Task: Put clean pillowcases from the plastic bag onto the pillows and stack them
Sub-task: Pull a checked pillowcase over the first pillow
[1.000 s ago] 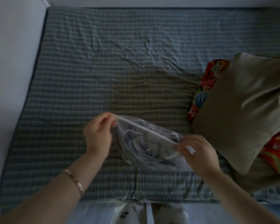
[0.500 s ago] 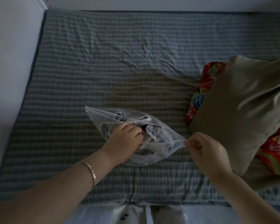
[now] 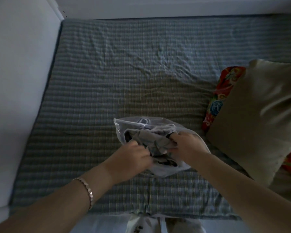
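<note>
Presently, at lower centre, plastic bag (image 3: 120,130) lies open on bed (image 3: 141,73), left hand (image 3: 133,154) and right hand (image 3: 186,147) both clutching its grey cloth (image 3: 154,142), apparently to pull it free.

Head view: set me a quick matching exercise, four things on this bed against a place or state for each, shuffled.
Things:
1 plastic bag
2 tan pillow
3 floral pillow
4 bracelet

Places or states:
a worn above the left hand
b partly hidden under another pillow
c lying on top, at the right side of the bed
d open, with the right hand and left hand gripping grey fabric at its mouth

Pairs: 1-d, 2-c, 3-b, 4-a.
</note>
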Motion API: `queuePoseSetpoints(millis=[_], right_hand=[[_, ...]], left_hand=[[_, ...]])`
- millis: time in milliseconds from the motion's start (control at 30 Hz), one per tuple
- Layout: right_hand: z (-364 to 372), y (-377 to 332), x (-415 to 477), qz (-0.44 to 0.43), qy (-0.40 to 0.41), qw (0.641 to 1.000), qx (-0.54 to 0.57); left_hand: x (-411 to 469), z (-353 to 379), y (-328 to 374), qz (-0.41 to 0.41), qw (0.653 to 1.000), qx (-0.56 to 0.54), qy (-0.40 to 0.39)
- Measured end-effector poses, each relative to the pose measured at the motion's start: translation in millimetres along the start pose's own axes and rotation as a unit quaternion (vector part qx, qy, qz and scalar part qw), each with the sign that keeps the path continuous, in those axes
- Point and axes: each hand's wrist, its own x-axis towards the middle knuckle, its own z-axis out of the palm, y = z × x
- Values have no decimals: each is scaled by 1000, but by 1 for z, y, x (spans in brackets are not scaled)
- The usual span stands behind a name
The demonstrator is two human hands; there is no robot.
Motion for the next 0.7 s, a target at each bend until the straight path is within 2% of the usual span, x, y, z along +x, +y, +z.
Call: queuePoseSetpoints(millis=[67, 167, 233, 300, 367, 400, 433, 467, 500, 533, 567, 600, 633, 667, 700], right_hand=[[-3, -3, -12, -71, 73, 995, 3], [-15, -8, -35, -112, 151, 981, 40], [-34, -17, -47, -101, 197, 972, 79], [-74, -33, -58, -48, 280, 937, 201], [-125, -45, -65, 32, 359, 862, 358], [-146, -45, -63, 78, 392, 822, 406], [-166, -43, -62, 113, 408, 783, 456], [-183, -38, -60, 139, 418, 733, 518], [-194, -33, -59, 163, 426, 667, 589], [-200, -28, -60, 193, 421, 598, 654], [-203, -23, -63, 221, 403, 535, 709], [-205, -19, -67, 235, 371, 490, 753], [-205, -17, -72, 231, 326, 470, 787], [-205, -17, -76, 215, 274, 481, 805], [-202, -19, -80, 195, 220, 506, 811]], left_hand=[[-7, -6, -11, -120, 992, 18, 23], [-25, -13, -19, -255, 966, 4, 35], [-30, -14, -18, -325, 945, -31, 27], [-30, -19, -17, -397, 914, -76, 48], [-26, -35, -17, -466, 862, -181, 91], [-23, -46, -17, -503, 820, -246, 120], [-16, -60, -20, -548, 760, -316, 150], [-8, -75, -25, -581, 695, -381, 187], [2, -91, -35, -595, 642, -429, 222], [12, -107, -44, -599, 616, -445, 252], [24, -124, -53, -596, 602, -455, 275], [38, -141, -59, -584, 599, -460, 298], [51, -157, -64, -565, 596, -473, 320], [63, -169, -68, -539, 604, -486, 329], [72, -178, -70, -509, 642, -476, 320]])
